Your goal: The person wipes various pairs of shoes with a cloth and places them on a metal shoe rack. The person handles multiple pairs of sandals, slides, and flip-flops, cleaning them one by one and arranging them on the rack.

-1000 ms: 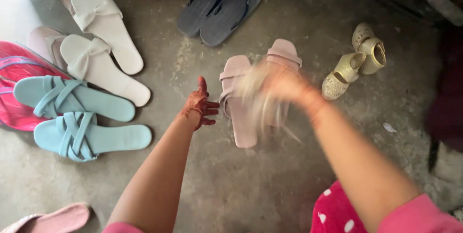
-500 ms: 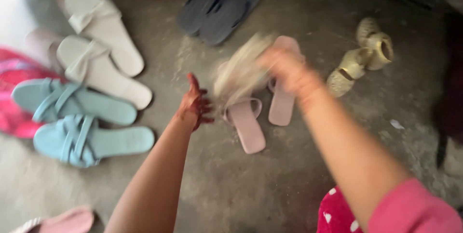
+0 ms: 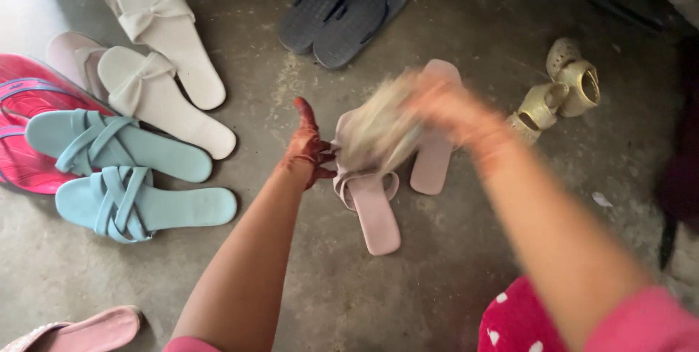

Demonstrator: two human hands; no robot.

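Note:
Two pale pink slide sandals lie on the concrete floor in the head view. My left hand (image 3: 307, 144), stained reddish-brown, holds the strap end of the nearer pink sandal (image 3: 371, 206). My right hand (image 3: 444, 108) is blurred with motion and grips a bunch of pale straw-like bristles (image 3: 378, 133), which sweeps over that sandal's front. The second pink sandal (image 3: 433, 159) lies just to the right, partly hidden by my right hand.
A light blue sandal pair (image 3: 124, 177) and a cream bow pair (image 3: 156, 68) lie at the left, over red-pink footwear (image 3: 25, 133). Grey flip-flops (image 3: 349, 6) sit at the top. Small gold shoes (image 3: 561, 93) are at the right, a pink slipper (image 3: 87, 330) at bottom left.
My right hand has swung the bristle bunch back and forth over the pink sandals. The nearer sandal has slid toward me. My left hand has closed in on its strap end.

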